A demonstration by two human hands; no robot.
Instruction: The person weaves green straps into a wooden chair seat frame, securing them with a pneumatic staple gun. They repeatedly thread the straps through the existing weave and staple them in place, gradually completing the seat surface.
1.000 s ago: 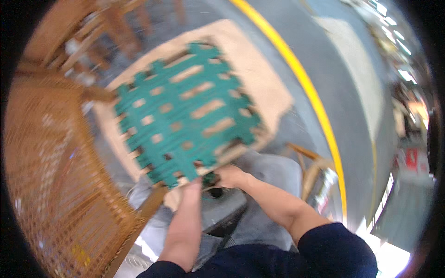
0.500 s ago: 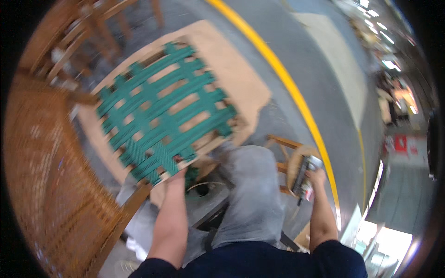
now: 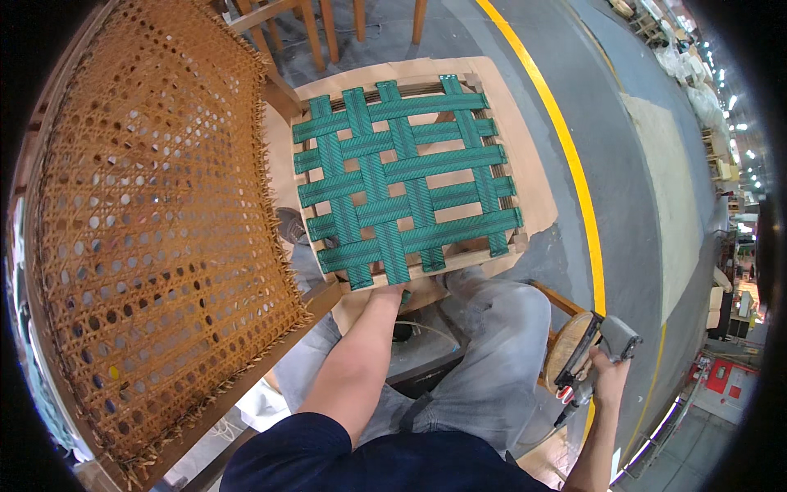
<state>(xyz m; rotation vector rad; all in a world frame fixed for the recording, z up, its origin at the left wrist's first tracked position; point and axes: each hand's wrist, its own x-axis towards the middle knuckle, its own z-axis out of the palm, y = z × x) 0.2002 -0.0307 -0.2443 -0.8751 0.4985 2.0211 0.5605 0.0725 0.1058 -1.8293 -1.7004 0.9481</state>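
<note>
In front of me is a wooden chair seat frame [image 3: 520, 244] with green webbing [image 3: 373, 176] woven across it in strips. My left hand [image 3: 392, 292] reaches beneath the near edge of this frame; its fingers are hidden there. Out to the right, my right hand [image 3: 608, 374] is closed around the grip of a grey and black staple gun [image 3: 616, 338]. The gun is over the edge of a small round-topped stool [image 3: 571, 348]; I cannot tell whether they touch.
A chair back of woven cane [image 3: 164, 205] with rough, frayed edges rises close on the left. Brown cardboard [image 3: 529, 164] lies under the seat frame. Wooden chair legs [image 3: 310, 37] stand beyond it. A yellow floor line [image 3: 566, 135] curves past on the right.
The whole view has turned, so the chair and webbing appear farther right. My right hand still grips the staple gun, which now covers less of the stool top. My left hand stays at the near edge.
</note>
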